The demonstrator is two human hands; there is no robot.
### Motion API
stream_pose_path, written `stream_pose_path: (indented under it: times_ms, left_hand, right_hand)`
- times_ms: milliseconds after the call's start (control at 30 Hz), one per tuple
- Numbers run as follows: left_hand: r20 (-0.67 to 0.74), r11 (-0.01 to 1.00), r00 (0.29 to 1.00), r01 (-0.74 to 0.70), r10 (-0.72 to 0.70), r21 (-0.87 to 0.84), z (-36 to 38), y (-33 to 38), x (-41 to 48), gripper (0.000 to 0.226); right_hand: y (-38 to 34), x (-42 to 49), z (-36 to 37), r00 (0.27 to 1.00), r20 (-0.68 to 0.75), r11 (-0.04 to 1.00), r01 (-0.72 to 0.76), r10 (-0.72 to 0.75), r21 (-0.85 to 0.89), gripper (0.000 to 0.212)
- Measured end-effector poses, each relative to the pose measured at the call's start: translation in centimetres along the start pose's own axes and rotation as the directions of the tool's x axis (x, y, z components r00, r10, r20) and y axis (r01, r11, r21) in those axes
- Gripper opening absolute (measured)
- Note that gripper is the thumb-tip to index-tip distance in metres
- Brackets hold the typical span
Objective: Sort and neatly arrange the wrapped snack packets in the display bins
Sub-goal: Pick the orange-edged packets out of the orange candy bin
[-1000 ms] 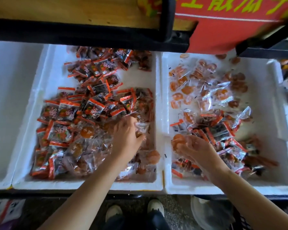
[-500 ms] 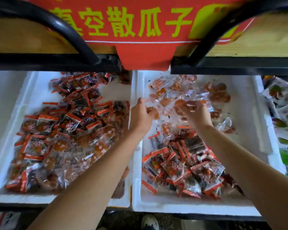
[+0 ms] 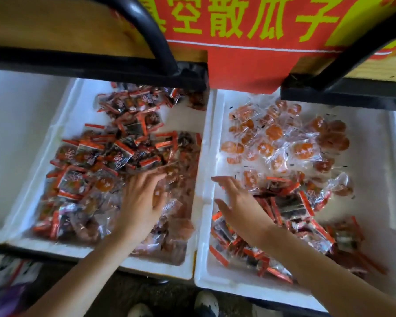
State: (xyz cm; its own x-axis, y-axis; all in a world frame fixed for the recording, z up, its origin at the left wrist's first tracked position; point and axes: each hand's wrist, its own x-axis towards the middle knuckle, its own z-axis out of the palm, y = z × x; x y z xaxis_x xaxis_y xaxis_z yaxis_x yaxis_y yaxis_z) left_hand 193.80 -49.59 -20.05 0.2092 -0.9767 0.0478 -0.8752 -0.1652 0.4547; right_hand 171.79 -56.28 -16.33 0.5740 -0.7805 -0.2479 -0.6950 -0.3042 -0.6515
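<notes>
Two white foam bins stand side by side. The left bin [image 3: 55,143] holds a heap of red-edged dark packets [image 3: 114,154] mixed with clear packets of brown sweets [image 3: 169,227]. The right bin [image 3: 375,202] has clear packets of orange sweets [image 3: 274,133] at the back and red-edged packets [image 3: 290,207] at the front. My left hand [image 3: 144,200] lies flat, fingers spread, on the packets at the left bin's right side. My right hand [image 3: 236,202] hovers with straight fingers over the right bin's near-left packets, holding nothing.
A black metal frame [image 3: 160,40] and a wooden shelf with a red banner [image 3: 245,30] overhang the bins' far ends. Another white bin [image 3: 14,143] lies at far left. My shoes [image 3: 206,303] show on the floor below.
Both hands pulled back from the far part of the right bin. My left hand crossed into the left bin and lies on its packets; my right hand came to the right bin's near-left.
</notes>
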Motion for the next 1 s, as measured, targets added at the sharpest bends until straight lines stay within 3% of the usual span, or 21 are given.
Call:
stream_pose_path:
  times_ms: [100,167,233,333,400,533,633,767,833,1000]
  left_hand:
    - [0.110,0.986,0.985,0.124,-0.136,0.110,-2.2,-4.0,-1.9,0.055]
    - [0.238,0.978,0.953,0.157,-0.186,0.135,-3.3,-5.5,-2.7,0.065]
    - [0.300,0.981,0.942,0.107,-0.152,0.162,-3.3,-6.7,-3.5,0.070]
    - [0.268,0.984,0.959,0.044,-0.090,0.175,-2.8,-7.5,-4.9,0.068]
    - [0.228,0.983,0.973,-0.006,-0.036,0.184,-2.4,-7.6,-6.0,0.064]
    - [0.074,0.996,0.996,-0.054,0.049,0.072,-2.7,-7.6,-7.3,0.052]
    - [0.047,0.992,0.998,0.044,-0.038,-0.121,-3.6,-8.1,-7.7,0.053]
    - [0.043,0.985,0.992,0.119,-0.115,-0.124,-4.4,-9.4,-8.0,0.049]
    - [0.037,0.985,0.992,0.120,-0.117,-0.122,-5.0,-10.0,-7.8,0.039]
    - [0.059,0.985,0.993,0.109,-0.102,-0.134,-5.2,-10.5,-7.4,0.023]
  right_hand:
    - [-3.3,2.1,2.6,0.985,0.138,0.992,0.113,-0.104,-0.057,0.051]
    - [-4.8,3.9,4.4,0.971,0.195,0.984,0.157,-0.137,-0.088,0.067]
    - [-5.8,5.4,6.3,0.953,0.272,0.978,0.171,-0.132,-0.122,0.087]
    - [-6.2,6.6,8.7,0.934,0.346,0.935,0.195,-0.085,-0.297,0.094]
    - [-6.1,7.0,9.5,0.964,0.251,0.916,0.177,-0.087,-0.361,0.086]
    - [-6.0,7.1,10.3,0.993,0.083,0.949,0.102,-0.081,-0.297,0.061]
    - [-6.5,6.2,10.0,1.000,0.020,0.981,0.026,-0.023,-0.195,0.044]
    - [-8.1,3.6,7.8,0.994,-0.085,0.997,0.065,-0.068,-0.038,0.032]
    - [-8.4,2.5,7.6,0.998,-0.044,0.999,0.040,-0.041,-0.010,0.024]
    - [-7.3,1.9,10.2,0.965,0.263,0.991,0.011,0.025,-0.134,0.022]
